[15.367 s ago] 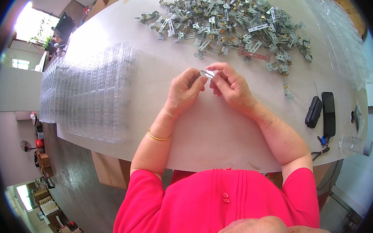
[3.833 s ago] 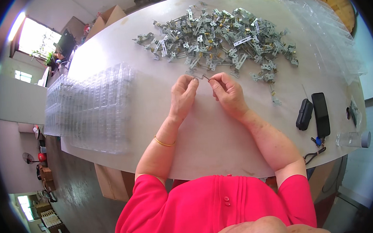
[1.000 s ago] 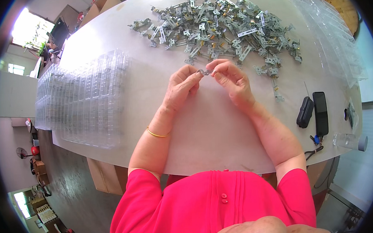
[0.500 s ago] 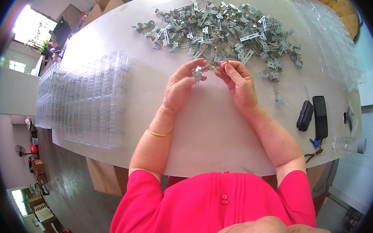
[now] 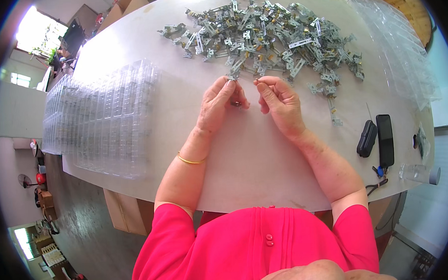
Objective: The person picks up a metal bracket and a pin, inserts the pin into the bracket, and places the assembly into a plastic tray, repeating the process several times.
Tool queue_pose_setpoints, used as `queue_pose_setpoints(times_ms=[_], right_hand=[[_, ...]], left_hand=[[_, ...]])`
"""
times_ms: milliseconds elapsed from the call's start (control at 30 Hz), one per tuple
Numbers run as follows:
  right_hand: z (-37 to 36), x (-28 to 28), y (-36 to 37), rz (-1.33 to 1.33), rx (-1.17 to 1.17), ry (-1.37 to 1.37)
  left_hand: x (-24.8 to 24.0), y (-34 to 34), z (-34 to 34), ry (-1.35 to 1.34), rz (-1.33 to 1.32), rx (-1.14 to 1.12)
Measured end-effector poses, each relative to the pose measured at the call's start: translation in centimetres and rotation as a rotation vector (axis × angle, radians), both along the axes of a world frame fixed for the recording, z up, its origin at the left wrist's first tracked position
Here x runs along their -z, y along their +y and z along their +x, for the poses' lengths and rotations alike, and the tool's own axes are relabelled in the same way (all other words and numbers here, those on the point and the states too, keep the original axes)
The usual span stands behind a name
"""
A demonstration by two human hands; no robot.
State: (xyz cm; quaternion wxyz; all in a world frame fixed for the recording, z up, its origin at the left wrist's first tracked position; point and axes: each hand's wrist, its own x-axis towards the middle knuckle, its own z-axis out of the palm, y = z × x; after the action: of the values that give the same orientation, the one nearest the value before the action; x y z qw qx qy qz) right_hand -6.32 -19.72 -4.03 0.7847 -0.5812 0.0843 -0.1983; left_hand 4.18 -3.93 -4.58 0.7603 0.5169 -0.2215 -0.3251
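Observation:
A large heap of small silvery metal brackets (image 5: 259, 34), some with brass-coloured parts, lies at the far side of the table. Just in front of it my left hand (image 5: 216, 106) is closed, thumb and index finger pinching a metal bracket (image 5: 235, 74). More metal glints under its curled fingers, mostly hidden. Close by on the right, my right hand (image 5: 284, 105) has thumb and index fingertip pressed together. Something tiny may be at that tip, too small to make out. The two hands are slightly apart.
Stacked clear plastic trays (image 5: 101, 121) stand on the left of the white table (image 5: 256, 174). More clear plastic trays (image 5: 396, 50) lie at the far right. Nearer on the right are a black phone (image 5: 384, 140), a black case (image 5: 367, 138), keys (image 5: 380, 172) and a clear bottle (image 5: 418, 173).
My hands have drawn apart from the metal part between them. The left thumb has come over the bracket, which now points toward the heap; the right hand has shifted slightly nearer me.

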Motion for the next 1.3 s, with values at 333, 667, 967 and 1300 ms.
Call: queue_pose_setpoints(times_ms=[333, 667, 967, 1300], right_hand=[[-0.3, 0.1, 0.6, -0.243, 0.018, 0.022], [-0.3, -0.6, 0.9, -0.258, 0.03, 0.037], [-0.7, -1.0, 0.9, -0.291, 0.051, 0.023], [-0.5, -0.8, 1.0, -0.382, 0.037, 0.058]], left_hand=[[-0.8, -0.2, -0.6, -0.017, 0.144, -0.021], [-1.1, -0.2, -0.8, -0.095, 0.211, -0.037], [-0.7, -0.4, -1.2, -0.226, 0.261, -0.081], [0.2, -0.7, -1.1, -0.498, 0.264, -0.082]])
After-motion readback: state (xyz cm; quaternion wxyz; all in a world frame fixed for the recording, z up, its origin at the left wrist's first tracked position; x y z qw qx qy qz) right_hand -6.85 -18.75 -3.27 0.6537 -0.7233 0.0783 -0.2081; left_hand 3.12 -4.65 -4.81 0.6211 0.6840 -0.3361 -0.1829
